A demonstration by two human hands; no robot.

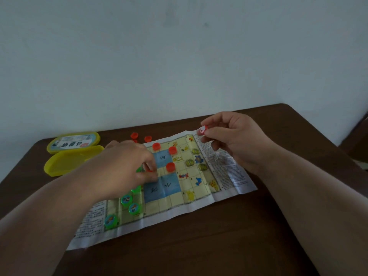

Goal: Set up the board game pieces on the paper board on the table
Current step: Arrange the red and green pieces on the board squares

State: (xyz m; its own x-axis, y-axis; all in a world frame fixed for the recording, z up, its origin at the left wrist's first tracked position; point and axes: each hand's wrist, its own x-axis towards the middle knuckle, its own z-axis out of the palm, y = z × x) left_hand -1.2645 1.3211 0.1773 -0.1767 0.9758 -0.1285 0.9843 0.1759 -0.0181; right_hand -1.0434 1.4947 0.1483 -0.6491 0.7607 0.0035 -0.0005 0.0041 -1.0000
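Pinching a red piece point(202, 130) in your right hand point(237, 140), your left hand point(127, 166), fingers closed on something small, could bump the green pieces point(126, 200) on the thin paper board point(191, 204).

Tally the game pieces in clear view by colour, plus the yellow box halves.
Red pieces: 6, one in the right hand
Green pieces: 4
Yellow box halves: 2
Total: 12; more may hide under the left hand.

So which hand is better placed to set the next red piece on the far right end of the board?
Right hand: it already holds a red piece above that end.
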